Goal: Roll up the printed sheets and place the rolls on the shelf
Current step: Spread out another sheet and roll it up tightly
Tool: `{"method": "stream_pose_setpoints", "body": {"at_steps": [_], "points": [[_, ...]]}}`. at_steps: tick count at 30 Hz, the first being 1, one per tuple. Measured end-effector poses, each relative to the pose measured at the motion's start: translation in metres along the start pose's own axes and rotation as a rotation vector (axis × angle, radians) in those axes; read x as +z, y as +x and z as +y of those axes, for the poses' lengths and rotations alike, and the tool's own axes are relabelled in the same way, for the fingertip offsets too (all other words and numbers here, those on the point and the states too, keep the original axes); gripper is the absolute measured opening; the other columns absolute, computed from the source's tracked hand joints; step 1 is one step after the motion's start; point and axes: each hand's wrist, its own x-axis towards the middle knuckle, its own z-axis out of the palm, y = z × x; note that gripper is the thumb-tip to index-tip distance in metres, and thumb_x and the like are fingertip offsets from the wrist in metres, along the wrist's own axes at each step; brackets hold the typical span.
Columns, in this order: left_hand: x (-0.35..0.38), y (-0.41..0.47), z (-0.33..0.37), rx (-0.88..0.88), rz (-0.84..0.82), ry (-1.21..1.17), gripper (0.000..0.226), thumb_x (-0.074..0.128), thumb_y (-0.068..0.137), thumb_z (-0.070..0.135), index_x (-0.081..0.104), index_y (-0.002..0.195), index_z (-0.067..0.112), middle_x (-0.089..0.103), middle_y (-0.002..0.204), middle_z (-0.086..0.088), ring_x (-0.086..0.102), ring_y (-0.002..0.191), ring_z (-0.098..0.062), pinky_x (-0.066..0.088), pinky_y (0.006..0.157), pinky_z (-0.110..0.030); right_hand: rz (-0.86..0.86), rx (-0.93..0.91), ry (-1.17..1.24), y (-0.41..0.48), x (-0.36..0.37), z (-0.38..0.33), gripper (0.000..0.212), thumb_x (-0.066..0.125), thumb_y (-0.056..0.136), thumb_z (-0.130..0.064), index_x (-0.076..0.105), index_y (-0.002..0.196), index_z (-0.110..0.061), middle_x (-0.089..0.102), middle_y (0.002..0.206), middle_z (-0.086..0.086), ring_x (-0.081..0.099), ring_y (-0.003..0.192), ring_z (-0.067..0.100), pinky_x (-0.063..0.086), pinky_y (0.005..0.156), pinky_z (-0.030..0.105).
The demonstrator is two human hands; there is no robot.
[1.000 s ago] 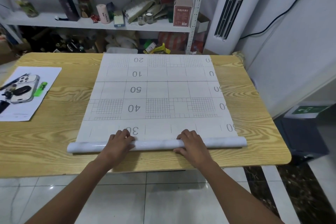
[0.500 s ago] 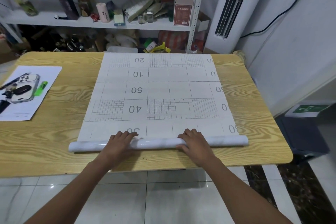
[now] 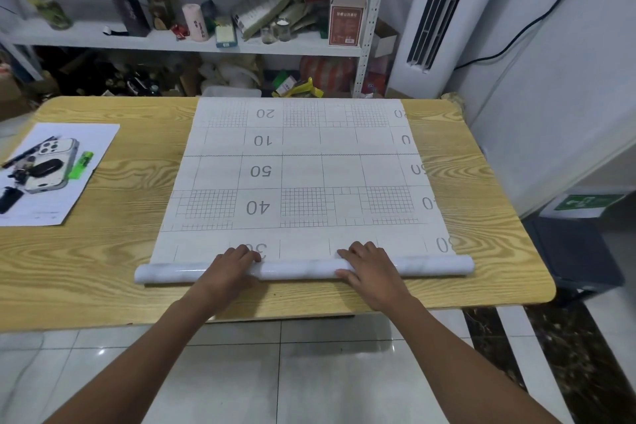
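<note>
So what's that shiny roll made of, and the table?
The roll looks like glossy plastic film, marble-patterned; light glints along it. Its unrolled sheet seems matte paper backing with a printed grid. The table looks like wood or wood-look laminate; grain swirls show.

Glossy roll (image 3: 303, 268), matt sheet (image 3: 303, 169), wood-grain table (image 3: 103, 251), prob. laminate.

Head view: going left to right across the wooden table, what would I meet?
Phone → green lighter → left hand → right hand; both hands grip the roll, which spans too widely to place.
</note>
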Motion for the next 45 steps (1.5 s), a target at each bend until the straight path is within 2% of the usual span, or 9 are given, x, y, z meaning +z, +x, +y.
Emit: {"method": "stream_pose_setpoints", "body": {"at_steps": [5,12,19,24,29,33,38,42,45], "points": [[0.000,0.000,-0.002,0.051,0.030,0.060,0.034,0.071,0.074,0.015,0.063,0.106,0.010,0.062,0.099,-0.011,0.056,0.088,-0.034,0.030,0.069,-0.032,0.024,-0.017,0.060,-0.004,0.001,0.000,0.071,0.023,0.079,-0.067,0.050,0.127,-0.021,0.054,0.116,-0.003,0.049,0.102,0.020,0.035,0.089,0.032],[-0.008,-0.002,0.006,0.063,0.008,0.056,0.034,0.052,0.091,0.021,0.051,0.123,0.012,0.056,0.117,-0.006,0.048,0.103,-0.027,0.031,0.077,-0.032,0.112,-0.010,0.017,-0.008,0.001,0.003,0.057,0.037,0.079,-0.063,0.058,0.110,-0.019,0.058,0.103,-0.002,0.055,0.086,0.018,0.042,0.079,0.032],[-0.014,-0.005,0.013,0.030,-0.046,0.005,0.036,0.044,0.095,0.021,0.041,0.131,0.017,0.055,0.121,-0.003,0.047,0.108,-0.022,0.034,0.085,-0.030,0.140,-0.003,-0.001,-0.010,0.001,0.008,0.045,0.066,0.079,-0.049,0.063,0.112,-0.018,0.059,0.110,0.004,0.055,0.096,0.025,0.045,0.083,0.038],[-0.012,-0.005,0.011,0.064,-0.030,-0.001,0.029,0.046,0.094,0.019,0.051,0.123,0.014,0.058,0.113,-0.005,0.050,0.100,-0.025,0.035,0.081,-0.032,0.079,0.010,0.051,-0.008,-0.002,0.007,0.053,0.061,0.084,-0.047,0.053,0.128,-0.019,0.054,0.119,0.002,0.048,0.105,0.024,0.037,0.091,0.034],[-0.007,-0.010,0.009,0.066,0.003,-0.015,0.045,0.040,0.086,0.036,0.052,0.121,0.011,0.053,0.115,-0.012,0.053,0.097,-0.031,0.040,0.078,-0.036,0.061,0.014,0.118,-0.005,-0.005,0.012,0.045,0.060,0.085,-0.047,0.054,0.119,-0.018,0.055,0.118,-0.002,0.045,0.105,0.021,0.034,0.089,0.030],[-0.004,-0.010,0.011,0.010,-0.005,-0.111,0.067,0.042,0.074,0.063,0.044,0.127,0.022,0.046,0.118,-0.001,0.048,0.101,-0.019,0.035,0.082,-0.031,0.054,0.001,0.138,-0.003,-0.005,0.014,0.041,0.057,0.087,-0.048,0.057,0.117,-0.019,0.057,0.114,-0.002,0.046,0.104,0.020,0.032,0.089,0.030],[-0.013,-0.009,0.015,0.010,-0.008,-0.179,0.070,0.046,0.063,0.069,0.051,0.120,0.029,0.050,0.110,0.007,0.045,0.096,-0.009,0.033,0.080,-0.028,0.036,-0.015,0.146,-0.006,-0.006,0.017,0.043,0.050,0.089,-0.053,0.057,0.118,-0.023,0.056,0.113,-0.005,0.045,0.104,0.017,0.031,0.087,0.026],[-0.013,-0.009,0.016,0.030,-0.035,-0.159,0.056,0.068,0.069,0.055,0.055,0.117,0.028,0.052,0.107,0.007,0.047,0.095,-0.010,0.035,0.078,-0.026,0.010,-0.021,0.139,-0.010,-0.007,0.017,0.073,0.021,0.077,-0.071,0.057,0.120,-0.024,0.057,0.112,-0.006,0.046,0.104,0.015,0.033,0.084,0.024],[-0.011,-0.009,0.016,0.021,-0.032,-0.160,0.045,0.072,0.075,0.037,0.057,0.115,0.027,0.054,0.106,0.005,0.050,0.095,-0.012,0.034,0.075,-0.025,0.006,-0.048,0.128,-0.010,-0.006,0.018,0.076,0.015,0.078,-0.069,0.058,0.119,-0.023,0.058,0.111,-0.005,0.047,0.103,0.016,0.034,0.082,0.026]]}}
